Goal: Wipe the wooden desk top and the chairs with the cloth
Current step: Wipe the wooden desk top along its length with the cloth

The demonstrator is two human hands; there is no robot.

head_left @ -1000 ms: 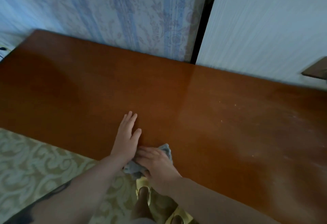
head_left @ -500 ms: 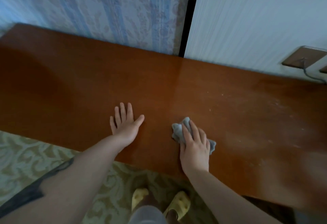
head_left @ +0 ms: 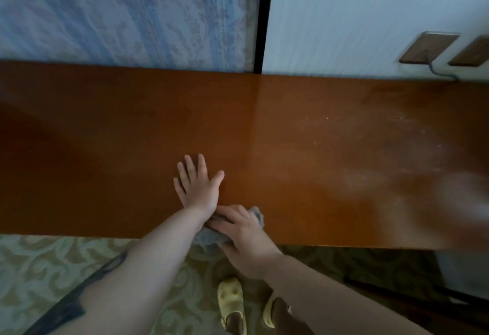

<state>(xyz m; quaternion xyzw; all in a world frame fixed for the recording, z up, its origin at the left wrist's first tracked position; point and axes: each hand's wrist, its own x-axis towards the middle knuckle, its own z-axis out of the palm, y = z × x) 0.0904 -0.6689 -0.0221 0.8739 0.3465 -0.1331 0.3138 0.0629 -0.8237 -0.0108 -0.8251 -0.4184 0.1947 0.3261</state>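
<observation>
- The grey cloth lay bunched at the near edge of the counter, part of it hanging over the lip toward the floor.
- The right hand lay on top of the cloth, fingers bent over it and pressing it to the wood; the cloth showed on both sides of the hand, so the hand covered its middle.
- The left hand lay flat on bare wood, fingers straight and spread, holding nothing; its wrist was touching or just beside the right fingertips, crossing over the cloth's far edge.
- The relation that mattered for the next stroke: the unwiped-looking stretch, dull and flecked with pale specks, lay to the right of the cloth, and the right hand was the nearer one to it. The left hand blocked any sweep leftward.
- The counter's long axis ran left to right along the wall, so a long pass would likely run sideways along that axis.
- The far right of the counter was smeared with blur; whether that haze was dust or glare I could not say.
- No container stood on the counter.
- Below the edge were patterned carpet and yellow slippers. No chair could be made out.
</observation>
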